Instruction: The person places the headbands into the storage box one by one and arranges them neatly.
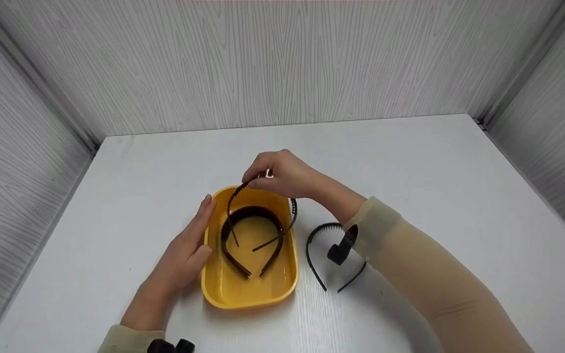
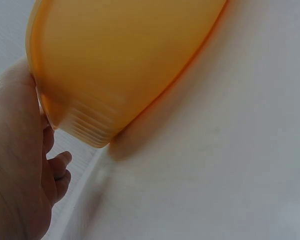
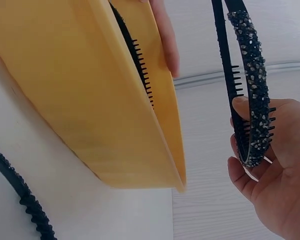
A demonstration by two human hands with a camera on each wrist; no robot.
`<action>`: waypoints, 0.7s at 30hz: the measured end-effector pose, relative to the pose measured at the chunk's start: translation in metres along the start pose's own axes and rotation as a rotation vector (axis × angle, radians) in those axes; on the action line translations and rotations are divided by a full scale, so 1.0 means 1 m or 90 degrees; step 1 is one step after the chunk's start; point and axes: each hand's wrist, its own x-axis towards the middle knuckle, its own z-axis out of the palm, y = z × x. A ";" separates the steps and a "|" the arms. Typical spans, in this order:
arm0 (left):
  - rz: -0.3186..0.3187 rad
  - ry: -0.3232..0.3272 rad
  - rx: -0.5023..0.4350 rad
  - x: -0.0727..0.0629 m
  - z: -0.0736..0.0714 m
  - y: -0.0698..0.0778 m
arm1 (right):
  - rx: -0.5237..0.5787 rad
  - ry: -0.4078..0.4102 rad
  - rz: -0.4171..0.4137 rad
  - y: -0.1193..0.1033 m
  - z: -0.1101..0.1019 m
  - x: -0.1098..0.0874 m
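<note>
My right hand [image 1: 290, 174] pinches a black toothed headband [image 3: 257, 75] by its top, its outer face crusted with glittering stones. The headband hangs over the yellow plastic tub [image 1: 250, 300], ends downward, overlapping the tub's inside in the head view. Inside the tub lies another dark headband [image 1: 224, 240], its ends toward me; its doubled tips look like more than one band stacked. Against the tub's left side rests my left hand [image 1: 189, 250], fingers extended along the wall and thumb near the rim.
A black toothed headband [image 1: 308, 247] lies on the white table [image 1: 410, 171] right of the tub, partly under my right wrist and its black wrist camera [image 1: 340, 251]. Grey wood-grain panels [image 1: 282, 63] stand behind the table and at both sides.
</note>
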 end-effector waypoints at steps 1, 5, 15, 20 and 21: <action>-0.002 -0.001 -0.002 0.000 0.000 0.000 | -0.007 -0.002 -0.003 0.000 0.002 0.000; -0.008 -0.005 -0.014 0.001 0.000 -0.001 | -0.028 -0.009 -0.014 0.001 0.010 0.002; -0.008 -0.006 -0.020 0.000 0.000 -0.001 | -0.018 -0.021 -0.023 0.002 0.021 0.003; 0.000 -0.003 -0.017 0.000 0.000 -0.001 | -0.014 -0.023 -0.021 0.002 0.025 0.004; 0.002 -0.002 -0.017 0.000 0.000 -0.001 | -0.012 -0.025 -0.020 0.002 0.025 0.004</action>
